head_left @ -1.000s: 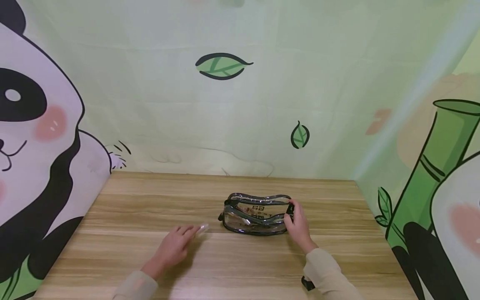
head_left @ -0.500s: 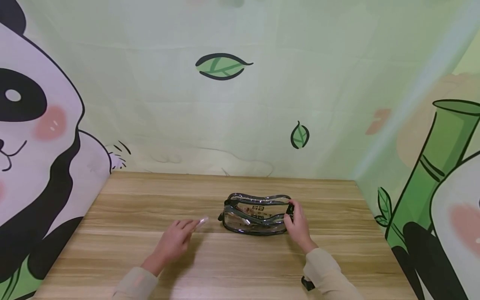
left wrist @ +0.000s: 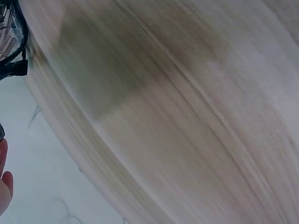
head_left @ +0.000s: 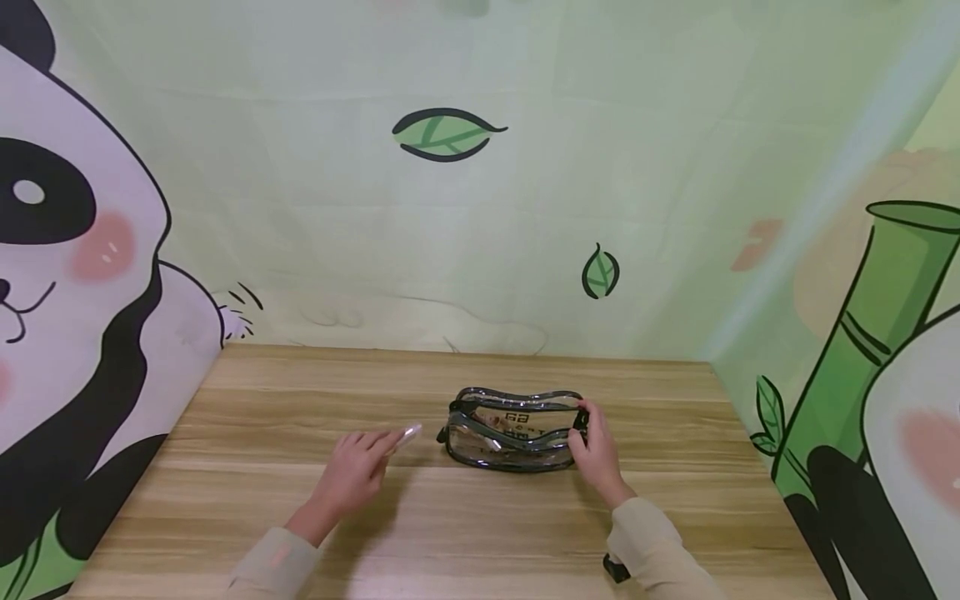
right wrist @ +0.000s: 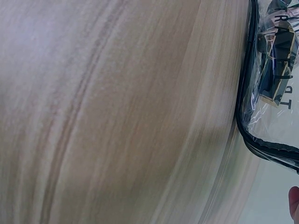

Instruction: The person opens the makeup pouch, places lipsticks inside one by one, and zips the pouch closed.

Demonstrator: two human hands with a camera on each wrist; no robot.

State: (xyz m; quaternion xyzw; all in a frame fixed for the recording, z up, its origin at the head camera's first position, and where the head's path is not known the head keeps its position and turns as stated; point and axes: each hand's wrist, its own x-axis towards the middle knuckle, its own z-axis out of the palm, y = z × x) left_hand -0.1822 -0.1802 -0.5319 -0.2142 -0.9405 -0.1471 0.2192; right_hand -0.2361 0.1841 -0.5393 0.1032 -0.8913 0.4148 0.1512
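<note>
A clear zip pouch with black piping (head_left: 510,457) rests on the wooden table, its top gaping, dark lettering on its side and several small items inside. My right hand (head_left: 600,457) holds the pouch by its right end, thumb in front and fingers behind. To the left of the pouch, my left hand (head_left: 351,475) pinches a small, shiny, clear slim tube (head_left: 407,436) above the table. The tube's tip points toward the pouch's left end, a short gap away. In the right wrist view, a dark box with gold edges (right wrist: 279,65) shows through the pouch's clear wall.
The wooden table (head_left: 247,433) ends at a printed backdrop (head_left: 315,208) with pandas, leaves and bamboo behind and at both sides. A small black object (head_left: 616,568) shows beside my right sleeve, near the front.
My left hand has moved slightly up and forward with the tube, whose tip now angles higher. My right hand and the pouch have stayed in place.
</note>
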